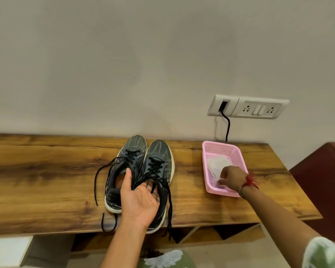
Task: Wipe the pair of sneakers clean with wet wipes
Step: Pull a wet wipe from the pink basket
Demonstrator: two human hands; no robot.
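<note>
Head view: a wooden table (46, 171) bore the sneakers (159, 157) side by side and, to their right, a pink basket (220, 192). The left hand (141, 200) clasped both inner collars together; the right hand (232, 177) apparently pinched a wet wipe (217, 164) inside the basket.

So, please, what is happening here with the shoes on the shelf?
A person is getting ready to wipe a pair of sneakers that stands on a wooden shelf. The left hand holds both shoes at their openings, thumb in one and fingers in the other. The right hand reaches into a pink basket beside them and pinches a white wet wipe.
</note>
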